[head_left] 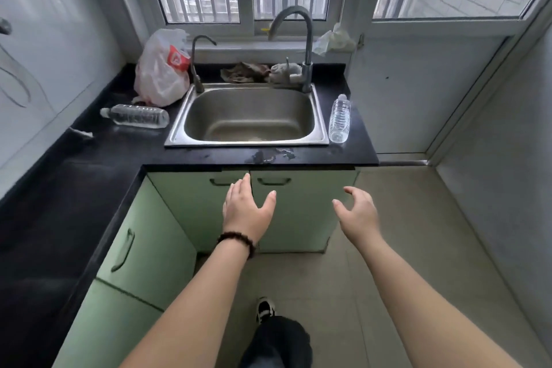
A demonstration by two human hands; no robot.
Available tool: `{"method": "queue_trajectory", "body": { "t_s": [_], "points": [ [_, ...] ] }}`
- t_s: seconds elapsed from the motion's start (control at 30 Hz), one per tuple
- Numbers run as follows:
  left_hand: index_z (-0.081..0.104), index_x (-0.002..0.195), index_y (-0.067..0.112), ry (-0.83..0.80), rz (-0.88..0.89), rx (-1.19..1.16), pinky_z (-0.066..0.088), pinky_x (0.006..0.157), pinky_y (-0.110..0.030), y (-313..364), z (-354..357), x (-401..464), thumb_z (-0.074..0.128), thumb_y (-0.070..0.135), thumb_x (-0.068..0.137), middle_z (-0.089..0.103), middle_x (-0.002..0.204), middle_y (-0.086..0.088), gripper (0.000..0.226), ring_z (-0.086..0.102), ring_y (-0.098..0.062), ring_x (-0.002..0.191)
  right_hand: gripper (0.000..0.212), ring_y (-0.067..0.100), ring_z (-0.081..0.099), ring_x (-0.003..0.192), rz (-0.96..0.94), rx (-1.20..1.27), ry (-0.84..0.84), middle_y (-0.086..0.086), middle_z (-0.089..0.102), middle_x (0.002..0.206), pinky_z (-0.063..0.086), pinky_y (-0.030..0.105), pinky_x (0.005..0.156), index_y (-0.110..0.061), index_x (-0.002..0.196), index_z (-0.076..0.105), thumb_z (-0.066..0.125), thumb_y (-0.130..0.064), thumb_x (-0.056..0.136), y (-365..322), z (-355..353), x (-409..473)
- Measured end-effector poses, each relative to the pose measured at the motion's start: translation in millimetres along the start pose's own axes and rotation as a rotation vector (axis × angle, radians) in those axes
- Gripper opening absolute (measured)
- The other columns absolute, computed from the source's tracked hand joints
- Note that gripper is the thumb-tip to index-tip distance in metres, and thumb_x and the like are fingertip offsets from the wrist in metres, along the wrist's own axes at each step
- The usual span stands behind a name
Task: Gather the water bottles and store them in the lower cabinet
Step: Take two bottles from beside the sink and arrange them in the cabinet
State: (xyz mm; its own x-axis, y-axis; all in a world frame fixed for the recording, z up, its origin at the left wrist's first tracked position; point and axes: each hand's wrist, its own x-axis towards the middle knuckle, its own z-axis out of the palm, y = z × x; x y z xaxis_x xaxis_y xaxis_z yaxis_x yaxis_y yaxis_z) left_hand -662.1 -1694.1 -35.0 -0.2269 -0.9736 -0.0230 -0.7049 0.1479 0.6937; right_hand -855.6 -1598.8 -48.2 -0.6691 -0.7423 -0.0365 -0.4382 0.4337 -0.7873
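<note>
Two clear plastic water bottles lie on the black counter. One bottle point(136, 116) rests on its side left of the steel sink, cap pointing left. The other bottle point(340, 119) lies right of the sink, cap pointing away from me. Below the sink is a pale green lower cabinet point(295, 218) with two shut doors and dark handles. My left hand point(246, 209), with a bead bracelet on the wrist, hovers open in front of the gap between the doors. My right hand point(357, 212) is open in front of the right door. Neither hand holds anything.
The steel sink point(176, 134) has a tall tap and a small tap behind it. A white and red plastic bag point(161, 72) stands at the back left, rags behind the sink. The counter point(74, 182) runs along the left wall. Tiled floor spreads to the right.
</note>
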Motion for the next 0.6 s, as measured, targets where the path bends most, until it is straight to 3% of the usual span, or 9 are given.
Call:
{"method": "queue_trajectory", "body": {
  "t_s": [0.33,0.6],
  "points": [
    [0.030,0.149,0.010,-0.064,0.061,0.020,0.024,0.117,-0.041,44.0,26.5,199.8,0.055,0.047,0.091,0.036,0.151,-0.008,0.073,0.028,-0.022,0.142,0.052,0.025,0.043,0.128,0.093,0.017,0.070,0.014,0.044,0.138,0.031,0.032,0.109,-0.006,0.134,0.047,0.064,-0.019,0.087,-49.8,31.9,183.5],
    [0.030,0.148,0.009,-0.119,0.034,0.041,0.023,0.117,-0.039,50.9,65.8,276.5,0.058,0.045,0.090,0.036,0.151,-0.010,0.074,0.027,-0.023,0.142,0.084,0.032,0.035,0.130,0.227,-0.087,0.067,0.013,0.030,0.145,0.036,0.039,0.099,-0.014,0.145,0.026,0.069,-0.045,0.079,-41.5,34.7,295.2]
  ]
}}
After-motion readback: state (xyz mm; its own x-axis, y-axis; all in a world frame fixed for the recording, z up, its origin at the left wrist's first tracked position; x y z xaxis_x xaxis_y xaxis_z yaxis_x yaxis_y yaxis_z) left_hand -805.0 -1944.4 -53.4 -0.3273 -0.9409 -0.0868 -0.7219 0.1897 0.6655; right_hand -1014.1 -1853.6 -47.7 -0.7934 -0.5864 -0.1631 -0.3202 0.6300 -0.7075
